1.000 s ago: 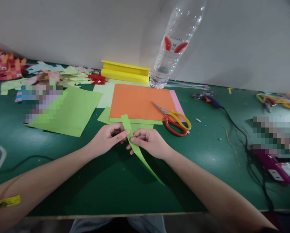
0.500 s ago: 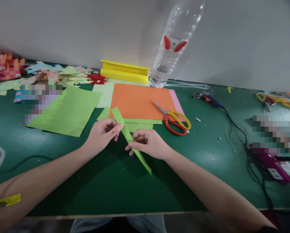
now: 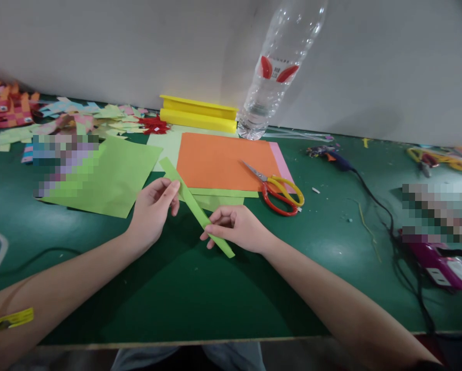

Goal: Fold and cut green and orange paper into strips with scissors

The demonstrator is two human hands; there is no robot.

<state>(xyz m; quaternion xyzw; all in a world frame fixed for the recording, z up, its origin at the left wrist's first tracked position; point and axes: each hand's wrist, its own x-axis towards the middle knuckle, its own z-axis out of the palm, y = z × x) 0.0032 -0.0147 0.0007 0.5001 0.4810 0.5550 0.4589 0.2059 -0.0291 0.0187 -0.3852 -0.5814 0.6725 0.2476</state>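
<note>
A narrow light-green paper strip point(image 3: 193, 206) slants across the space between my hands, over the green table. My left hand point(image 3: 153, 208) is closed, pinching the strip near its upper end between thumb and fingers. Lower down, my right hand point(image 3: 236, 226) pinches the strip too, with its lower end sticking out below the thumb. Just beyond the hands lies an orange paper sheet point(image 3: 215, 162) on top of other coloured sheets. Scissors point(image 3: 279, 198) with one red and one yellow handle rest on its right part, blades pointing to the upper left.
A green paper sheet point(image 3: 115, 180) lies at left. Paper scraps point(image 3: 115, 116) and woven paper pieces point(image 3: 10, 105) are heaped behind it. A yellow folded piece point(image 3: 198, 116) and a plastic bottle point(image 3: 269, 77) stand near the wall. At right are a cord point(image 3: 374, 196) and a magenta power strip point(image 3: 440, 263).
My left hand has moved left and slightly up along with the strip's upper end. The strip's lower end has drawn up toward my right hand, which has stayed nearly still.
</note>
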